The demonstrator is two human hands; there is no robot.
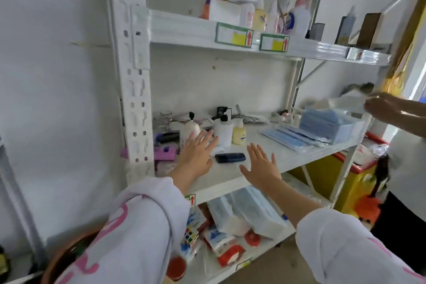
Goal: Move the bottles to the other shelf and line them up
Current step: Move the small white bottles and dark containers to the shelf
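— Three bottles (222, 130) we can count on the middle shelf (260, 145), standing upright toward its left end: a white pump one (189, 130), a taller white one (223, 131) with a black pump, and a small yellow one (238, 134) just beside it on the right.

— And our hands?

— Both flat and spread, fingers straight, each grip released and holding nothing. Our left hand (197, 152) hovers just in front of the two white bottles, its fingertips overlapping them from this angle; we cannot tell whether they touch. Our right hand (261, 165) sits over the shelf's front edge, apart from the bottles.

— What lies between the hands?

— One dark blue case (230, 158), flat on the shelf. Farther right we see packs of blue masks (322, 130).

— Anything on the top shelf (184, 32)?

— More bottles (276, 17) crowded together behind two labels, with white boxes (230, 0) to their left.

— Is anyone else there?

— Another person's hand (382, 108) reaches in at the right edge, blurred, above the masks.
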